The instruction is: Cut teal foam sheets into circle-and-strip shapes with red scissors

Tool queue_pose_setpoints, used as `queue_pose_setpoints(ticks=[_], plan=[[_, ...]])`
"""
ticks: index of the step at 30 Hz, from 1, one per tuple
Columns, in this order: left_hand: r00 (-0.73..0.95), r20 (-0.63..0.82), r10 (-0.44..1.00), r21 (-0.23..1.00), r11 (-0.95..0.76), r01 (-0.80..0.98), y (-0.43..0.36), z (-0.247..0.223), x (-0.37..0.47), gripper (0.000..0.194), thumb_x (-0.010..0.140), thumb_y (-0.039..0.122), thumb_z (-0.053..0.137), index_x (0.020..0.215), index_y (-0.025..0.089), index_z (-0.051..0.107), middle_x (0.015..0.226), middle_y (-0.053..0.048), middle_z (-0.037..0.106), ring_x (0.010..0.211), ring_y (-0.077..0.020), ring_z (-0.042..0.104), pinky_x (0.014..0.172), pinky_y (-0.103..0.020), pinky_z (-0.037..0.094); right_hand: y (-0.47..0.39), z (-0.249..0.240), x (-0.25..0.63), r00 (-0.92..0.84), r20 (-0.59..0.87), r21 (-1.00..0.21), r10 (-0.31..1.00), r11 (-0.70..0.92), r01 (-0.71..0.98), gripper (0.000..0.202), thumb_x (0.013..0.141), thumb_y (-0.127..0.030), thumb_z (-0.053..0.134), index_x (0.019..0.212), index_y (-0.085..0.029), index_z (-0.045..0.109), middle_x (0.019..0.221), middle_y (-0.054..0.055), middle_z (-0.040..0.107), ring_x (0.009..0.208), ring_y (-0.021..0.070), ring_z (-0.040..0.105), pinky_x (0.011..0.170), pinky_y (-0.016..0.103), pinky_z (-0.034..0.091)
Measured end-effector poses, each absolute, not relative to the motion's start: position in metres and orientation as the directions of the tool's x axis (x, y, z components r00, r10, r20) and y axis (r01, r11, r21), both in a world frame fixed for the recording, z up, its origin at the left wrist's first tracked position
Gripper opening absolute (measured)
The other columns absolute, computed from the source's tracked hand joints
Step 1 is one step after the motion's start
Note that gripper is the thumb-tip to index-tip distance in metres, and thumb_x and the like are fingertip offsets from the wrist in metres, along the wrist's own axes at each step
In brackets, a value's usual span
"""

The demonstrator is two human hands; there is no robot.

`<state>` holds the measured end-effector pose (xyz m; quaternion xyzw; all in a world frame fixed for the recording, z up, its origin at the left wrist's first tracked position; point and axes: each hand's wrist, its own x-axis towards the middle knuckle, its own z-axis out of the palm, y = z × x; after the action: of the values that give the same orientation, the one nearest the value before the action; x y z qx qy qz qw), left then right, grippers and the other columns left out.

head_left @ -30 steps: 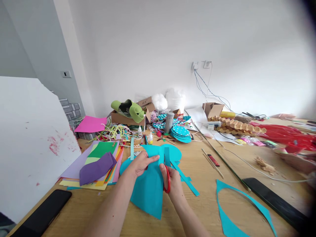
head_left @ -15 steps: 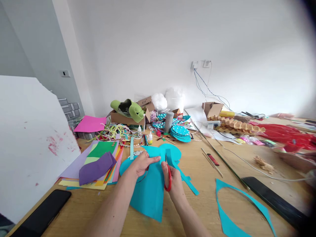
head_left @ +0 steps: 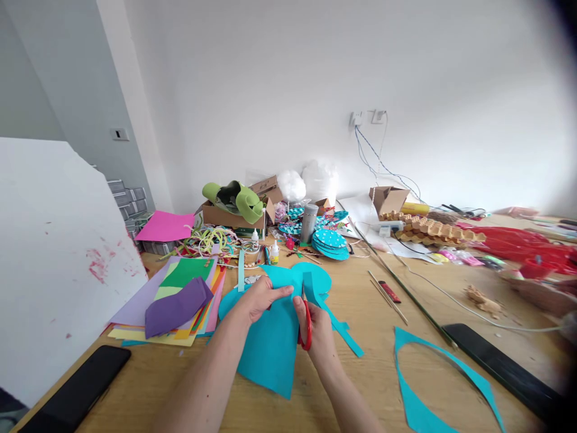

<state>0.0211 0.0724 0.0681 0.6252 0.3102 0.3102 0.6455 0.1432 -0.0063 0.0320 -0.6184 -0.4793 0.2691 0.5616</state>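
Both my hands are at a sheet of turquoise paper (head_left: 273, 349) above the middle of the table. My left hand (head_left: 262, 299) is closed on the sheet, its thumb pressed on top and pointing right. In my right hand (head_left: 317, 329) are red-handled scissors (head_left: 307, 328), with the blades upward at the sheet's right edge. How far the blades are apart I cannot tell. Behind the sheet lie turquoise paper circles (head_left: 318, 276), partly hidden by it. Turquoise strips (head_left: 345, 337) lie to the right of my right hand.
Coloured paper sheets (head_left: 180, 307) and a phone (head_left: 81, 385) lie on the left. A cut turquoise frame (head_left: 408, 391), thin sticks (head_left: 390, 300) and a long green rod (head_left: 410, 294) are on the right. Glue bottles (head_left: 274, 252), dotted circles (head_left: 330, 240) and a grey cylinder (head_left: 309, 222) stand behind.
The lower edge of the turquoise sheet has shifted slightly up and left. My hands and the scissors stay in nearly the same place.
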Motion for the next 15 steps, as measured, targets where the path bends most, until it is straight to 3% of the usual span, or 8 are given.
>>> queue_pose_setpoints(ticks=[6,11,15], plan=[[0.592,0.01,0.806,1.0,-0.023,0.014,0.0736,0.0673,0.0204,0.051,0.063,0.054,0.073,0.055,0.02,0.037,0.051,0.008,0.032,0.047,-0.0062,0.022,0.05,-0.027,0.013,-0.0074,0.0335,0.1404,0.389,0.113,-0.972,0.914,0.02,0.235,0.06,0.071,-0.079,0.044,0.054,-0.022,0.038,0.037,-0.005,0.037,0.036,0.0093,0.032,0.036,0.022,0.021],[0.58,0.017,0.814,1.0,-0.015,-0.007,0.0742,0.0642,0.0206,0.047,0.059,0.054,0.076,0.056,0.018,0.047,0.052,0.006,0.037,0.05,-0.008,0.029,0.052,-0.026,0.02,-0.009,0.0371,0.1408,0.371,0.089,-0.98,0.924,0.014,0.2,0.06,0.071,-0.08,0.043,0.054,-0.023,0.039,0.037,-0.003,0.041,0.035,0.0113,0.038,0.035,0.023,0.026],[0.557,-0.017,0.83,1.0,0.026,-0.008,0.0767,0.0584,0.0212,0.044,0.056,0.054,0.078,0.062,0.017,0.054,0.054,0.006,0.043,0.052,-0.0095,0.035,0.053,-0.026,0.024,-0.0075,0.0367,0.1422,0.414,0.155,-0.967,0.897,0.052,0.25,0.061,0.07,-0.08,0.045,0.052,-0.022,0.036,0.041,-0.005,0.033,0.039,0.0085,0.03,0.037,0.022,0.021]])
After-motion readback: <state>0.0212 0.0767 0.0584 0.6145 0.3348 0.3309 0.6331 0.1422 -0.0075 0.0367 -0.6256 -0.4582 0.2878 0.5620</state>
